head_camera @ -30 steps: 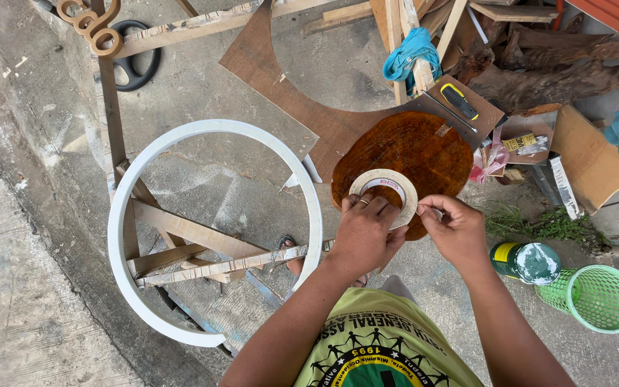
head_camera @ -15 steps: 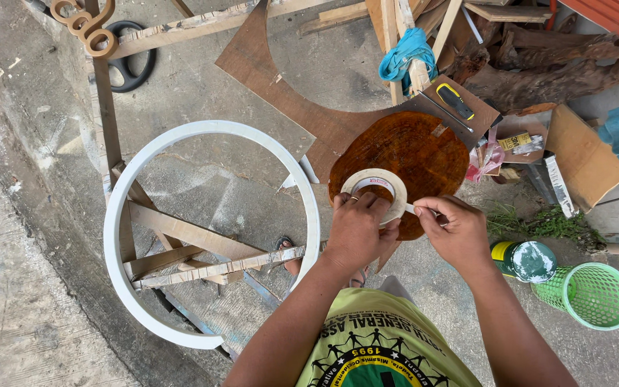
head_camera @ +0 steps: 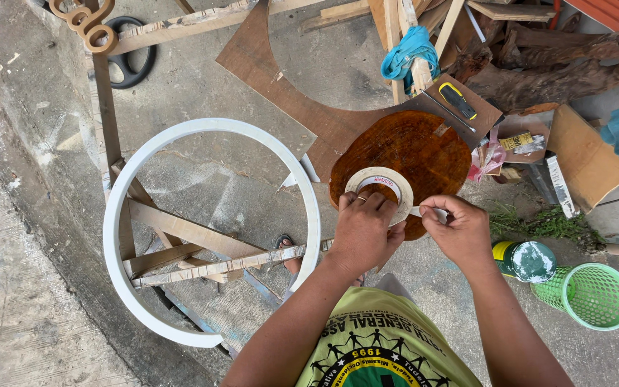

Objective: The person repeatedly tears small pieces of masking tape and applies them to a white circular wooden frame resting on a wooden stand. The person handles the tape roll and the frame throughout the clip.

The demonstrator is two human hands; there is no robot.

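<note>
The left hand (head_camera: 363, 236) grips a white tape roll (head_camera: 380, 188) over a varnished wooden slab (head_camera: 413, 154); the right hand (head_camera: 458, 231), fingers pinched, seems to hold the tape's loose end. Yellow packets (head_camera: 519, 142) lie right, near a green basket (head_camera: 594, 295) and a paint can (head_camera: 526, 259). A white ring (head_camera: 209, 129) lies left.

Views: one, worn on the person's head.
Facing: steeply down over the chest and forearms to the concrete floor (head_camera: 238, 79).
Nearness: close to the hands, which sit just below mid-frame; the floor lies farther off.
Spread: from the white ring (head_camera: 120, 215) at left to the green basket (head_camera: 596, 295) at right.
Shared: nothing; no second view.
</note>
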